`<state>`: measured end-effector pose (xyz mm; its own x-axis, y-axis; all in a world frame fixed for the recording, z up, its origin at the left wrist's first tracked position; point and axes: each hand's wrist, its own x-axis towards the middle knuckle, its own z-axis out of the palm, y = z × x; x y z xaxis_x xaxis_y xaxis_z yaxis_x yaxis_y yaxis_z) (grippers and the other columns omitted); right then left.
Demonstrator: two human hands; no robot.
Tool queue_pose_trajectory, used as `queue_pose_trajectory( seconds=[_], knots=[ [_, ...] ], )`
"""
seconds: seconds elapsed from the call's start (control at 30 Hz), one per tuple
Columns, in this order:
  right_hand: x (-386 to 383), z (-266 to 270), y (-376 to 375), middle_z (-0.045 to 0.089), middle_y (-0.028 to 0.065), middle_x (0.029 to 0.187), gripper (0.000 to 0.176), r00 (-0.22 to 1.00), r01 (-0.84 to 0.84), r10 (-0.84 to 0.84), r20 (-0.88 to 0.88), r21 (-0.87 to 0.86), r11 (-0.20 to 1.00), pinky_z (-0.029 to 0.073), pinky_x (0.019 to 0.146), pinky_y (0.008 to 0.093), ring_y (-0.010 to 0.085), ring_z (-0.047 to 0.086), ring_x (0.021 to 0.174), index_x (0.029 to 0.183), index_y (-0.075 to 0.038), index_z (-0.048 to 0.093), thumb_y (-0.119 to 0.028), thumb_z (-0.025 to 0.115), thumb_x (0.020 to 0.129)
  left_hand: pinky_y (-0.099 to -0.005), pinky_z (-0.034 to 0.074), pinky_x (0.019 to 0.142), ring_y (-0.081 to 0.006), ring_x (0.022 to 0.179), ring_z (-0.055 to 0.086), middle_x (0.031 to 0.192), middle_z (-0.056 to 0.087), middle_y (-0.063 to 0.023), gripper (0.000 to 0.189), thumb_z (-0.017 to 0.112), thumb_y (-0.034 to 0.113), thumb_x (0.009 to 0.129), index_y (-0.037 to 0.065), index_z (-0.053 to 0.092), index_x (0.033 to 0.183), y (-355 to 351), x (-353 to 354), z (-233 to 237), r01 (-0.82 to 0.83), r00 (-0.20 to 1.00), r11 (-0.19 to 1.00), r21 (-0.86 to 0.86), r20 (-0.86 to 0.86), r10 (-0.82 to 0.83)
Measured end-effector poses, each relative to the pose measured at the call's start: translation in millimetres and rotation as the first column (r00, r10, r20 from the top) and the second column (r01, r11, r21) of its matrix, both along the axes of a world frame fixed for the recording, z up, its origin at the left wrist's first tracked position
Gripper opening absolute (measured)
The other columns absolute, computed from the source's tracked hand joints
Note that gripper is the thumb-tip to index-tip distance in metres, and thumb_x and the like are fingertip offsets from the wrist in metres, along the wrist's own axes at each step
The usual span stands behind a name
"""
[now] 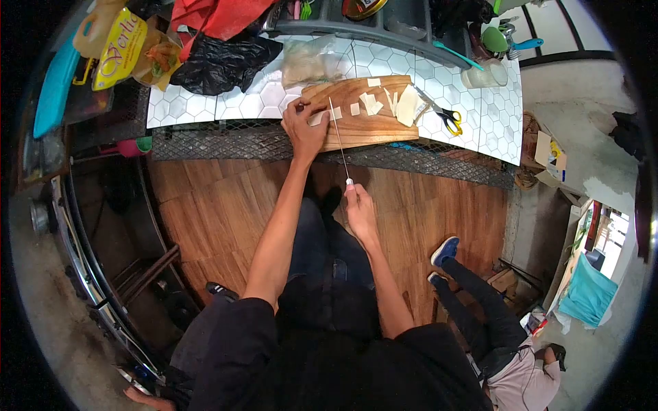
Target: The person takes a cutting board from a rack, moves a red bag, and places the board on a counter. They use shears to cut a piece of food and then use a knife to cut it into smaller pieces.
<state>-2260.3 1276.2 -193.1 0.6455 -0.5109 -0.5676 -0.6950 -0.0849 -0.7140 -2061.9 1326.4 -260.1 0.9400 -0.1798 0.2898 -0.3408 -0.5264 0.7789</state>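
- The knife (pixel 339 140) is standing on its edge over the near left part of the wooden cutting board (pixel 370 127). Its thin blade is running from the board out past the table's front edge toward the person, and its far end is meeting a pale strip (pixel 322 118).
- The right hand (pixel 358 205) is wrapping tight around the knife's white handle, hanging off the table above the person's lap.
- The left hand (pixel 305 129) is pinning the pale strip to the board just left of the blade, its bent fingers closing on it (how much of the strip is lying under the palm cannot be told).
- Small pale cut pieces (pixel 372 104) are lying right of the blade near the middle of the board, and a bigger pale slab (pixel 408 106) is resting at its right end.
- Yellow-handled scissors (pixel 449 118) are lying on the table just beside the board's right end.
- A clear plastic bag (pixel 308 61) is sitting behind the board's far left corner, with a black bag (pixel 219 65) to its left and a yellow bottle (pixel 120 48) further left.
- The table (pixel 205 103), topped with white hexagon tiles, is carrying all of this.
- Another person is sitting on the floor at the lower right, blue shoes (pixel 445 250) pointing toward the table.
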Motion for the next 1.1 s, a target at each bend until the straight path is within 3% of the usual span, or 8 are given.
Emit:
queue_pose_trajectory(
  seconds=[0.1,0.27,0.33,0.5,0.6,0.67,1.0,1.1],
  knots=[
    [0,4,2,0.060,0.0314,0.093,0.039,1.000,-0.012,0.011,-0.009,-0.036,0.999,0.043,0.076,0.0512,0.0533,0.055,0.093,0.101,0.002,0.055,-0.035,0.041,0.102,-0.0437,0.033,0.096,-0.0282,0.110,0.049,0.111,0.054,-0.0082,0.024,0.078,0.022,0.071,0.013,0.075,0.093,3,-1,-5,-0.005,1.000,1.000,0.011,-0.008,0.005],
    [5,12,7,0.060,0.0306,0.089,0.039,0.996,-0.004,-0.001,-0.087,-0.055,0.998,0.043,0.074,0.0509,0.0516,0.056,0.088,0.100,0.001,0.055,-0.035,0.041,0.102,-0.0443,0.031,0.098,-0.0260,0.116,0.046,0.117,0.054,-0.0055,0.026,0.078,0.029,0.072,0.017,0.076,0.095,2,1,-14,-0.009,1.000,1.000,0.015,-0.023,0.010],
    [3,9,5,0.054,0.0166,0.068,0.042,1.000,-0.009,0.008,-0.005,-0.133,0.991,0.043,0.063,0.0402,0.0287,0.056,0.065,0.088,0.001,0.056,-0.037,0.043,0.101,-0.0442,0.032,0.097,-0.0260,0.116,0.046,0.116,0.054,-0.0054,0.026,0.078,0.030,0.072,0.017,0.076,0.095,2,-2,-11,-0.012,0.999,1.000,0.012,-0.030,0.012],
    [1,7,0,0.046,0.0058,0.062,0.041,1.000,0.010,-0.009,0.018,-0.038,0.999,0.039,0.054,0.0329,0.0132,0.047,0.058,0.083,0.001,0.054,-0.036,0.045,0.101,-0.0439,0.033,0.096,-0.0264,0.114,0.047,0.115,0.054,-0.0054,0.026,0.078,0.030,0.071,0.018,0.076,0.094,-1,-1,-8,-0.032,0.999,0.999,0.025,-0.028,0.033],
    [0,4,-1,0.045,0.0060,0.062,0.041,0.998,0.014,-0.009,0.060,-0.081,0.997,0.038,0.054,0.0336,0.0139,0.045,0.057,0.082,0.001,0.053,-0.035,0.045,0.101,-0.0438,0.033,0.095,-0.0267,0.113,0.048,0.114,0.054,-0.0053,0.026,0.078,0.030,0.070,0.019,0.075,0.094,-4,-2,-8,-0.060,0.998,0.997,0.052,-0.020,0.061],
    [2,7,-3,0.056,0.0265,0.079,0.041,0.998,-0.047,0.045,-0.036,-0.054,0.997,0.044,0.068,0.0458,0.0442,0.057,0.077,0.094,0.004,0.053,-0.035,0.041,0.102,-0.0438,0.034,0.095,-0.0269,0.112,0.048,0.114,0.054,-0.0059,0.025,0.077,0.028,0.071,0.018,0.075,0.094,-3,-2,-8,-0.056,0.998,0.996,0.068,-0.002,0.056],
    [3,12,-11,0.055,0.0287,0.080,0.040,0.998,-0.050,0.050,-0.025,0.023,0.998,0.043,0.070,0.0470,0.0472,0.055,0.077,0.094,0.004,0.053,-0.033,0.042,0.102,-0.0447,0.033,0.096,-0.0283,0.113,0.048,0.115,0.054,-0.0079,0.026,0.077,0.026,0.071,0.014,0.073,0.094,-2,-2,-3,-0.040,0.999,0.997,0.064,0.007,0.040],
    [12,9,-14,0.057,0.0304,0.082,0.040,0.998,-0.068,0.067,-0.016,-0.078,0.995,0.044,0.071,0.0483,0.0503,0.056,0.081,0.095,0.003,0.055,-0.034,0.043,0.102,-0.0448,0.033,0.096,-0.0283,0.114,0.048,0.115,0.054,-0.0083,0.027,0.077,0.027,0.072,0.014,0.073,0.094,-2,-2,-4,-0.036,0.999,0.998,0.060,0.006,0.035]
  ],
)
